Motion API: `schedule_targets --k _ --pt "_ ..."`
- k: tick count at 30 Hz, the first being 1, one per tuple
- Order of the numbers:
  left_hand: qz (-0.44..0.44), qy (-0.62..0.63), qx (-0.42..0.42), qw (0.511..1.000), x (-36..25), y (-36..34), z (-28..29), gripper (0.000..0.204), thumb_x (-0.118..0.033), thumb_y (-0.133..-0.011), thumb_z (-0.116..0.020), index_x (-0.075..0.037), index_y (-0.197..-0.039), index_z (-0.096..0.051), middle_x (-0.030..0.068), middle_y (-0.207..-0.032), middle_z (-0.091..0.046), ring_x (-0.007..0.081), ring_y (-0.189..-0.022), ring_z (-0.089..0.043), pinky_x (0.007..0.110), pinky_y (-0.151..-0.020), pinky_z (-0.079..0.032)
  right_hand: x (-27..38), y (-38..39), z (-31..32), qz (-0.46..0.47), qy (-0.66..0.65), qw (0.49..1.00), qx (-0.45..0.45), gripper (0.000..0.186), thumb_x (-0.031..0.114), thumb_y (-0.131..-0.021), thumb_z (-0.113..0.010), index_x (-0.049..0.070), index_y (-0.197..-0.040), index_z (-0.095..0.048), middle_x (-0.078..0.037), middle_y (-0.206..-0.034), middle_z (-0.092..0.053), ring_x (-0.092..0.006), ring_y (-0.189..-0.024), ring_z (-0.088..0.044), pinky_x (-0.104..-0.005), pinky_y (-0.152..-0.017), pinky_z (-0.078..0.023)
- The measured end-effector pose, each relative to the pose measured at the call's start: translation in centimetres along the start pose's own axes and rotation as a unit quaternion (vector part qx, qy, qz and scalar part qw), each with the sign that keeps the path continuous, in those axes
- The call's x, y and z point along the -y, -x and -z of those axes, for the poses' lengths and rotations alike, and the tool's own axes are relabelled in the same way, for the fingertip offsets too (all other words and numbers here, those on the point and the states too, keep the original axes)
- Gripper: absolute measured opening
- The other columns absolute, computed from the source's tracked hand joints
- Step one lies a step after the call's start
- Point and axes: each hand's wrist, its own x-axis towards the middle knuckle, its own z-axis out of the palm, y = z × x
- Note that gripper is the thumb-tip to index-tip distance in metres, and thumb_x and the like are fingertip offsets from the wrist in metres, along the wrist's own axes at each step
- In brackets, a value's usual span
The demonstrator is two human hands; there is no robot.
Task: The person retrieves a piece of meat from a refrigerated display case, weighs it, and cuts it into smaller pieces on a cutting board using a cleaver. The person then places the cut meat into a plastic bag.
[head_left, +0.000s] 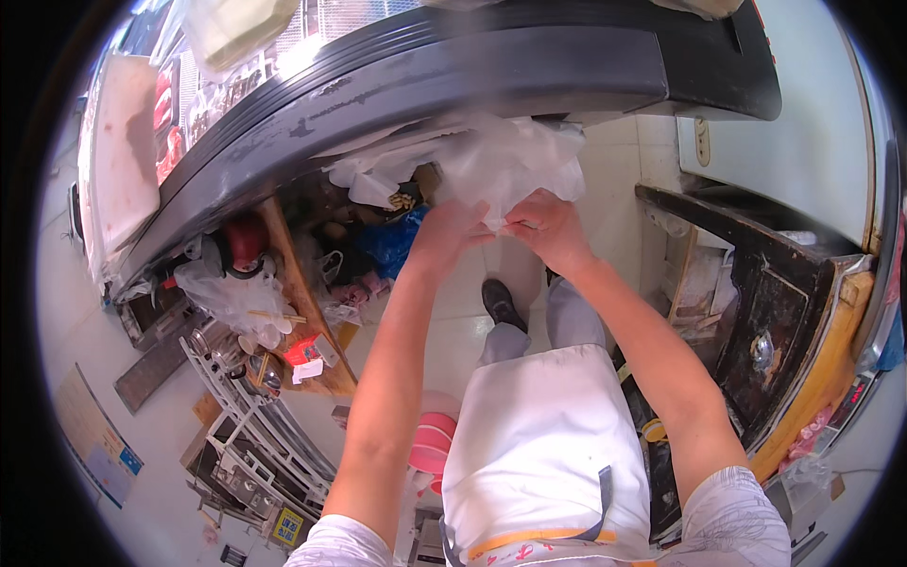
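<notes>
- Thin plastic bag (510, 161): translucent white, crumpled and bunched; sits at upper centre of the frame, just under the edge of the black counter (453, 76); its lower edge is gathered between both hands.
- Left hand (452, 227): centre of the frame, just left of the other hand; fingers curled closed on the bag's lower edge, thumb side toward the right hand. How tight the pinch is cannot be made out.
- Right hand (548, 227): just right of centre, touching or nearly touching the left; fingers (521, 227) drawn together and clamped on the same fold of film.
- White apron (543, 444): lower centre, worn by the person, with a grey strap and an orange hem band.
- Black shoe (501, 304): on the pale tiled floor, below the hands.
- Blue plastic bag (392, 241): left of the hands, among clutter under the counter.
- Wooden shelf (302, 302): left of centre, carrying a clear bag and small packets.
- Pink bucket (433, 444): lower centre, beside the left forearm.
- Dark cabinet (756, 312): right side of the frame, worn surface.
</notes>
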Motion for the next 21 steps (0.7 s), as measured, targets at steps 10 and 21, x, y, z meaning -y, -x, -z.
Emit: schedule_targets --k 10,21 --pt "-0.065 0.033 0.063 0.995 1.6 2.1 -0.5 0.016 -0.016 -0.099 -0.069 -0.004 -0.109 -0.065 0.0082 -0.109 -0.069 0.0210 -0.103 -0.069 0.036 -0.090 -0.056 0.8 -0.9 0.7 -0.172 -0.125 0.972 0.104 0.016 0.015 -0.084 -0.080 0.001 -0.091 -0.075 -0.012 -0.089 -0.074 -0.0238 -0.079 -0.069 -0.0349 -0.073 -0.054" --pt "-0.074 -0.069 0.029 0.994 4.7 3.2 -2.1 0.023 -0.020 -0.100 -0.074 -0.005 -0.116 -0.067 0.0032 -0.106 -0.071 0.0149 -0.103 -0.066 0.032 -0.090 -0.051 -0.2 6.6 -2.3 0.031 0.213 0.925 0.314 0.015 0.016 -0.091 -0.065 0.003 -0.084 -0.067 -0.015 -0.089 -0.069 -0.0361 -0.094 -0.068 -0.0468 -0.081 -0.057"
